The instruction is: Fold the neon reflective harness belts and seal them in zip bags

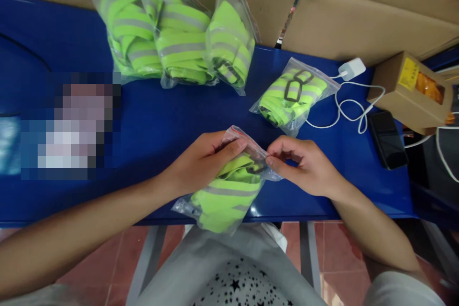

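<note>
A clear zip bag (229,196) with a folded neon-yellow reflective strap inside lies at the table's front edge, its lower end past the edge. My left hand (211,160) is closed on the bag's upper left part, thumb on top near the red seal line. At the seal's right end, my right hand (304,162) pinches the bag's corner between thumb and fingers. Another bagged strap (296,93) with dark buckles lies just beyond my right hand. Three more bagged straps (132,33), (184,43), (231,43) stand side by side at the back left.
Cardboard boxes (376,14) line the back of the blue table (161,119). To the right are a white charger (352,69) with its cable, a black phone (388,139) and a small brown box (394,88). A blurred-out item (77,126) lies left.
</note>
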The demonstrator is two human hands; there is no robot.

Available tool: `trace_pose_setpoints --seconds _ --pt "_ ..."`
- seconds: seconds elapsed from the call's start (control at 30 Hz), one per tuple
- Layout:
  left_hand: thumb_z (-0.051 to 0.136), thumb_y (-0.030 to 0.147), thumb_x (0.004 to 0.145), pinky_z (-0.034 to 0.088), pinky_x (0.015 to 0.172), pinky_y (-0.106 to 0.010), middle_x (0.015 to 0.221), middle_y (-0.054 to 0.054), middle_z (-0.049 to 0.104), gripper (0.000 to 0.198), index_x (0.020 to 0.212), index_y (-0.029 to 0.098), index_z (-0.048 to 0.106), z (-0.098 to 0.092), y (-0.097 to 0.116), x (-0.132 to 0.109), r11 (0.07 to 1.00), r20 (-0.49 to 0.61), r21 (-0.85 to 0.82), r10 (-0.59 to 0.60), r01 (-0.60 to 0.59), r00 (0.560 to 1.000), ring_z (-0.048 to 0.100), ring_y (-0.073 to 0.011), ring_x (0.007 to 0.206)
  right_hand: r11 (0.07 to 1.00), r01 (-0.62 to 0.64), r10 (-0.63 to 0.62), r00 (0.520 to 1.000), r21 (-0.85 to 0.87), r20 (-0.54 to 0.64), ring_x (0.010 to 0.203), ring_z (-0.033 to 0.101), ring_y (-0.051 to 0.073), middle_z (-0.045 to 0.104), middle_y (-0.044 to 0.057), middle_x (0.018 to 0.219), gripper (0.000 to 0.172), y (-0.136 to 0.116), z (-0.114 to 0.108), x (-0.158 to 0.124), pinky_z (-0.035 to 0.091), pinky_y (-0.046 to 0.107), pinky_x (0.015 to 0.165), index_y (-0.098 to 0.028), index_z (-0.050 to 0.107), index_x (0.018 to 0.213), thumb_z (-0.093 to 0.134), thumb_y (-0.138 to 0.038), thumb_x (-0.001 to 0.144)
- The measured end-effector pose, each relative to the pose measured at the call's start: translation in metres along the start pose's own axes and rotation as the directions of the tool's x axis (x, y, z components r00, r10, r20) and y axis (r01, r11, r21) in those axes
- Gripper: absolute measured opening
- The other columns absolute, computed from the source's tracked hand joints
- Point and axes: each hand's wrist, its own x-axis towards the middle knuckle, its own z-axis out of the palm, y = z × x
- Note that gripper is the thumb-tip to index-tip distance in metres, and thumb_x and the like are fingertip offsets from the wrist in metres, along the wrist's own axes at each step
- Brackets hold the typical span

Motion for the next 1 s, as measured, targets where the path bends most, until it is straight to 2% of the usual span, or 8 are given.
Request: trace_pose_setpoints --seconds 0.2,0.33,0.47,0.67,0.77,0.9,1.0 --pt "0.051 0.044 0.105 0.055 0.090 -0.026 0.107 0.000 0.079 0.033 0.105 0.025 0.078 0.004 -0.003 0.000 0.998 0.022 0.024 0.054 -0.054 0.998 0.073 -0.0173 0.102 0.999 0.015 -0.013 0.999 0.041 -0.041 0.064 0.055 0.007 0.062 -0.002 0.073 0.013 0.001 0.010 0.003 0.044 0.019 0.059 -0.016 0.065 0.088 0.066 -0.027 0.094" --pt "0.050 0.040 0.106 0.054 0.088 -0.025 0.103 0.001 0.078 0.030 0.107 0.024 0.075 0.008 -0.005 -0.003 0.997 0.022 0.022 0.067 -0.068 0.998 0.072 -0.0158 0.099 0.999 0.043 -0.040 0.996 0.032 -0.085 0.061 0.052 0.006 0.060 -0.003 0.070 0.011 0.001 0.015 0.003 0.043 0.017 0.057 -0.016 0.064 0.085 0.066 -0.024 0.093" --pt "0.052 0.040 0.105 0.053 0.083 -0.024 0.103 0.002 0.076 0.026 0.113 0.024 0.070 0.011 -0.008 -0.005 0.999 0.035 -0.015 0.052 -0.052 0.998 0.071 -0.0144 0.096 0.999 0.029 -0.028 0.997 0.016 -0.066 0.059 0.050 0.005 0.058 -0.004 0.068 0.012 0.000 0.018 0.003 0.042 0.017 0.056 -0.016 0.062 0.084 0.064 -0.023 0.093" --pt "0.050 0.041 0.106 0.052 0.088 -0.027 0.111 0.000 0.074 0.028 0.124 0.024 0.063 0.011 -0.011 -0.006 0.999 0.101 0.007 0.053 -0.054 0.993 0.069 -0.0154 0.102 0.999 0.017 -0.014 0.999 0.051 -0.047 0.061 0.049 0.006 0.056 -0.004 0.069 0.015 0.001 0.021 0.003 0.041 0.017 0.057 -0.017 0.060 0.083 0.063 -0.024 0.095" --pt "0.050 0.048 0.105 0.052 0.075 -0.026 0.104 -0.001 0.073 0.037 0.131 0.023 0.058 0.012 -0.011 -0.007 0.999 0.130 0.029 0.033 -0.038 0.991 0.068 -0.0153 0.088 0.999 -0.001 0.002 0.999 0.050 -0.035 0.061 0.050 0.006 0.056 -0.005 0.070 0.012 0.002 0.023 0.003 0.041 0.018 0.056 -0.017 0.062 0.088 0.064 -0.026 0.096" --pt "0.049 0.053 0.104 0.042 0.054 -0.024 0.080 0.002 0.065 0.053 0.149 0.024 0.045 0.016 -0.009 -0.010 0.997 0.200 0.079 -0.010 -0.006 0.980 0.058 -0.0121 0.061 0.999 0.026 -0.026 1.000 0.032 -0.013 0.057 0.046 0.005 0.053 -0.007 0.068 0.013 0.002 0.027 0.001 0.038 0.017 0.052 -0.018 0.061 0.091 0.066 -0.029 0.097" --pt "0.055 0.054 0.101 0.041 0.053 -0.024 0.083 0.001 0.066 0.061 0.153 0.025 0.040 0.018 -0.009 -0.011 1.000 0.191 0.017 -0.024 0.021 0.981 0.058 -0.0124 0.062 0.998 0.065 -0.064 0.998 0.014 -0.018 0.059 0.047 0.005 0.055 -0.006 0.070 0.013 0.003 0.026 -0.001 0.039 0.017 0.054 -0.019 0.059 0.091 0.065 -0.027 0.098"
